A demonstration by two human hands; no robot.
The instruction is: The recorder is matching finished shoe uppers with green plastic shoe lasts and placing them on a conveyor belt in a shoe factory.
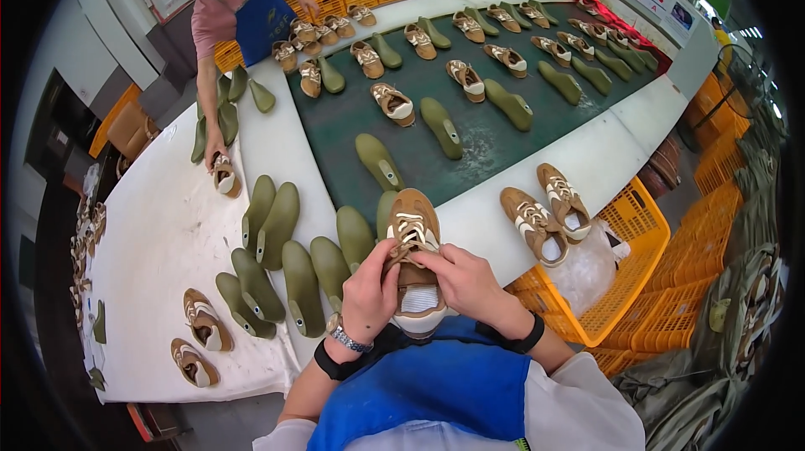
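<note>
A brown sneaker [412,209] with white laces and pale stripes is in front of my body, toe pointing away. My left hand [371,290] pinches its left side near the top of the lacing. On the other side, my right hand [464,280] has its thumb and fingers closed at the same opening. The sneaker's pale insole [419,298] shows between my wrists. Whether the fingertips grip the lace ends or the collar edge is hard to see. Green shoe lasts [303,287] lie close to my left hand.
A dark green conveyor belt [470,162] carries rows of sneakers and lasts. One pair of sneakers [535,225] sits on the white ledge to the right, above a yellow crate [641,237]. Another pair [201,321] rests at left. Across the table, a co-worker's hand [216,155] touches a sneaker [225,176].
</note>
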